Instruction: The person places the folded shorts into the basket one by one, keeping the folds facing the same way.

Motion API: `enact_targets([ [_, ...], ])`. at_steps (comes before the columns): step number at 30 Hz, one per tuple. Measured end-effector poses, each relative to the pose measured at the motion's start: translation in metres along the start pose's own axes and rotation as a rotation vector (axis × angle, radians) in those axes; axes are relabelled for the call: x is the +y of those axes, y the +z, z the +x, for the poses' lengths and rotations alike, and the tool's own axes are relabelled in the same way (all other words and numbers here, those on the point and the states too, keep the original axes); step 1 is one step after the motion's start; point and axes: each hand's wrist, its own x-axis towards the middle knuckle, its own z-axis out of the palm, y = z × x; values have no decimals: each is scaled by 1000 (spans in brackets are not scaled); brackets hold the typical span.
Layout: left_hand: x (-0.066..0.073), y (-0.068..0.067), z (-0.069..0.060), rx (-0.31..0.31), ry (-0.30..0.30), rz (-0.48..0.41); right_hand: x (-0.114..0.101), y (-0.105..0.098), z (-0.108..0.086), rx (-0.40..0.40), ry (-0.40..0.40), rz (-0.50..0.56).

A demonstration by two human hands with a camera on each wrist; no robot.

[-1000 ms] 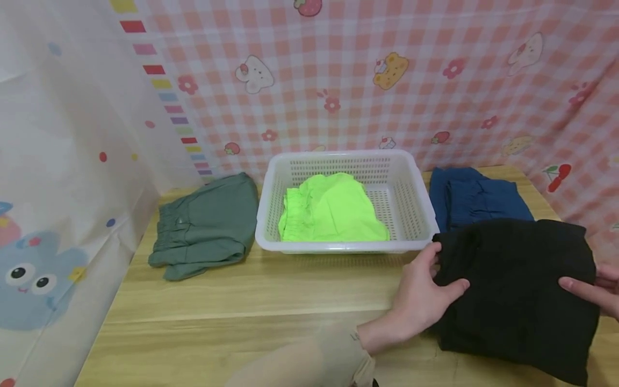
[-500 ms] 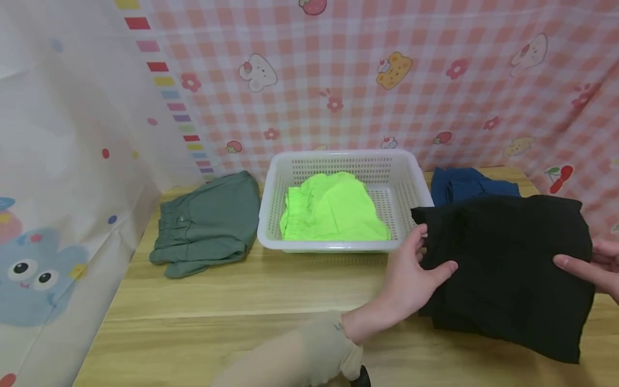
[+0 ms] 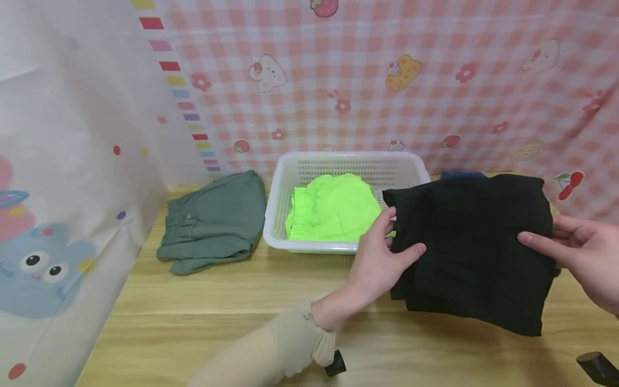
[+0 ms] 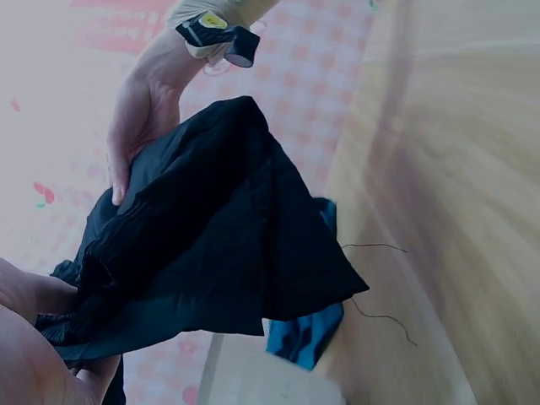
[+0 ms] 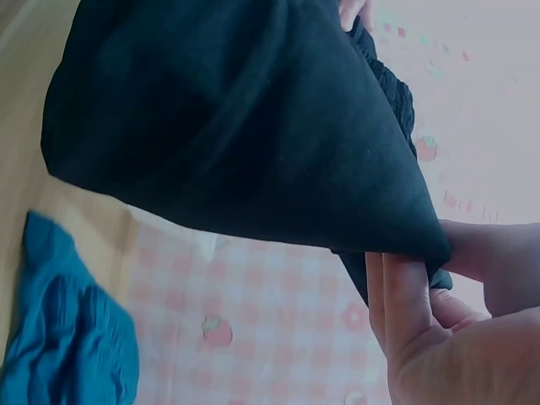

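Observation:
A folded black garment, apparently shorts (image 3: 474,247), hangs in the air between both hands, over the table's right side and overlapping the basket's right end in the head view. My left hand (image 3: 382,263) grips its left edge, thumb on the near face and fingers behind. My right hand (image 3: 585,252) pinches the opposite edge the same way. In the left wrist view the black cloth (image 4: 194,228) droops in loose folds between the hands. From the right wrist, fingers (image 5: 405,295) show beneath the cloth's corner. Neon green shorts (image 3: 333,209) lie folded inside the white basket (image 3: 314,247).
Folded grey-green shorts (image 3: 213,226) lie on the wooden table (image 3: 193,322) left of the basket. Blue folded clothing (image 5: 67,329) lies to its right, mostly hidden behind the black cloth in the head view. A pink checked curtain (image 3: 309,80) hangs along the back.
Both hands have carried the black shorts left and upward, from the right of the basket to over its right end. They now cover most of the blue clothing in the head view.

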Motion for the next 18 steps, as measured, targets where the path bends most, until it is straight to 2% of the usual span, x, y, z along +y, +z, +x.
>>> enact_targets([
  [2, 0, -8, -1, 11, -9, 7, -3, 8, 5, -13, -16, -11],
  [3, 0, -12, -2, 16, -16, 8, -4, 11, 7, -14, -7, -49],
  [9, -1, -36, -1, 34, -35, 40, -14, 32, 23, -52, 119, -313],
  [13, -2, -54, -1, 59, -28, 83, -24, 50, 30, -96, 129, -299],
  [18, -2, -73, -3, 81, -30, 96, -30, 66, 39, -134, 116, -242],
])
